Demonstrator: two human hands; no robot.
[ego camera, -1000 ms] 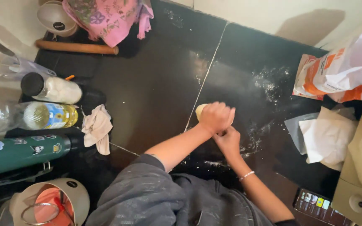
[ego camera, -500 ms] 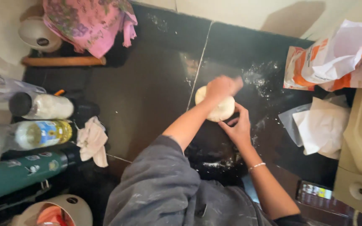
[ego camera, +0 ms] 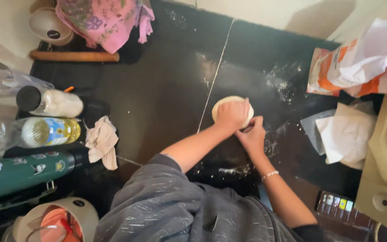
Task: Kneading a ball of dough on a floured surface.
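Though half-hidden under both hands (ego camera: 242, 123), dough ball (ego camera: 222, 104) w/ L pressing, R cupping.

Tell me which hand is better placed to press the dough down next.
Left, probably. The left hand sits fisted on top of the dough; the right hand only touches its near edge.

Open counter (ego camera: 157, 103) leftward — flour bag (ego camera: 359, 62) right
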